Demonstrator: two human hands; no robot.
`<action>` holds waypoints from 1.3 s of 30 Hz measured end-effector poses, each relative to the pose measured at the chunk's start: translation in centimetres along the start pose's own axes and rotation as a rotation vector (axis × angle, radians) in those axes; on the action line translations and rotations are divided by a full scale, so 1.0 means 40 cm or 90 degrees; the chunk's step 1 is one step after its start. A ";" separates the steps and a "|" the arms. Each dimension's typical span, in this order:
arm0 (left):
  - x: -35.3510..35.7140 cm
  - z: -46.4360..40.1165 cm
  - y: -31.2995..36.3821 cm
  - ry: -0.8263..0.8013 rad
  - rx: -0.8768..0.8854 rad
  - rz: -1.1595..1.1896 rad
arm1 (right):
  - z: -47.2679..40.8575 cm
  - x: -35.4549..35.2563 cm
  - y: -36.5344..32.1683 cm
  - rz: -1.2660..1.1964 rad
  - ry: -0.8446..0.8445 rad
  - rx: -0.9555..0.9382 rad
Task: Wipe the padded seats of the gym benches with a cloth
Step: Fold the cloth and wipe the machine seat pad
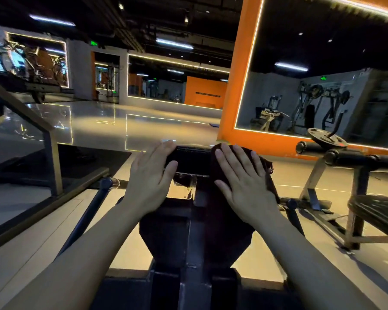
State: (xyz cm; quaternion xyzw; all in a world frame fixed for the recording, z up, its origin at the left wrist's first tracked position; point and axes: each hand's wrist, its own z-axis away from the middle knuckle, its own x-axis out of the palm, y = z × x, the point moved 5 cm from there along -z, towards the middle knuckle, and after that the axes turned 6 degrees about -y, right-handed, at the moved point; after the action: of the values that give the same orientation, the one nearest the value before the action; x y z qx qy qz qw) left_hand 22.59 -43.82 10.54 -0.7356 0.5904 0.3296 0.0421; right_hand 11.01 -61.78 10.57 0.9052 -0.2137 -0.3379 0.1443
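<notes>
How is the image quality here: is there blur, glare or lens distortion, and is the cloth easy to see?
In the head view, wide-angle distortion bends the orange mirror frame and stretches the forearms; the top right corner is smeared; ceiling lights glare off the glossy floor; the dark cloth under the flat right hand almost merges with the black padded seat, where the left hand also rests.

The left hand [151, 175] lies flat on the bench pad [189, 159]. The right hand [244, 177] lies on the cloth [268, 173], beside it. Another bench [354, 159] stands right.
</notes>
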 end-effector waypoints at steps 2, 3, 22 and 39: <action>0.000 0.002 -0.001 -0.012 0.001 0.012 | 0.032 -0.003 0.037 0.024 -0.032 0.019; 0.001 0.003 -0.002 -0.016 0.003 0.011 | 0.039 -0.004 0.039 0.026 -0.041 0.027; -0.012 0.063 -0.124 0.103 -0.126 0.154 | -0.159 0.007 -0.205 0.015 -0.053 -0.130; 0.013 0.075 -0.125 0.094 -0.262 0.268 | -0.084 -0.018 -0.124 0.010 -0.067 -0.179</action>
State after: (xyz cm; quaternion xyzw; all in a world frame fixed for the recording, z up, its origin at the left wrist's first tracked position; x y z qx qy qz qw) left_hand 25.83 -41.40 6.30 -0.6122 0.6521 0.3894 -0.2198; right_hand 14.22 -56.73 11.38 0.8553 -0.1787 -0.4103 0.2612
